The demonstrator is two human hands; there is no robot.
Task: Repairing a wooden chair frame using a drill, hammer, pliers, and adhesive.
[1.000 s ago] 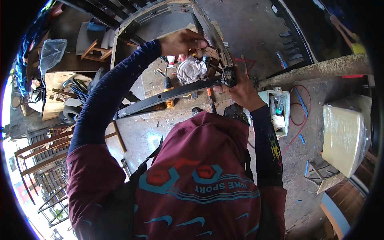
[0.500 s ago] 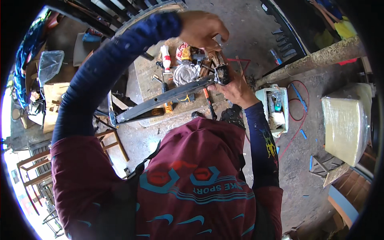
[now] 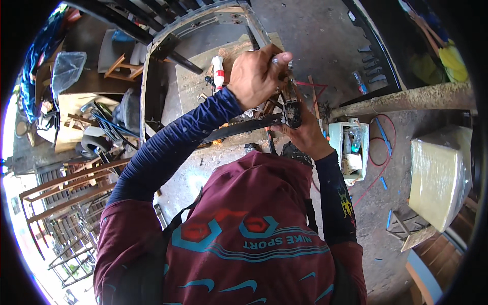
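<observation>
Two bare hands work at one corner of a wooden furniture frame (image 3: 145, 91), which lies in front of the body and fills the upper middle of the view. The right hand (image 3: 306, 131) wraps the corner's dark end (image 3: 292, 114) from the outside, thumb under the near rail (image 3: 243, 128) and fingers behind; it is closed on the wood, seemingly to steady that corner. The left hand (image 3: 256, 76) reaches across above the right-hand rail, its fingers bent in and the thumb side toward the corner. Whether it pinches something small I cannot tell, as its own knuckles hide the fingertips. Crossing over like this probably leaves the right hand's support undisturbed.

Through the frame's opening shows a board (image 3: 188, 84) with a white-and-red bottle (image 3: 218, 72) near the left wrist; other items there are mostly covered by the hand. Such a spot likely keeps supplies within reach. Just right of the right forearm, a white tub (image 3: 333, 133) holds clear bottles (image 3: 356, 138), presumably gathered there to stop them rolling. Beyond it lie a looped red hose (image 3: 390, 127) and a pale block (image 3: 432, 175) in clear film, perhaps wrapped against dust. A rough, weathered pole (image 3: 406, 103) runs across behind them.
</observation>
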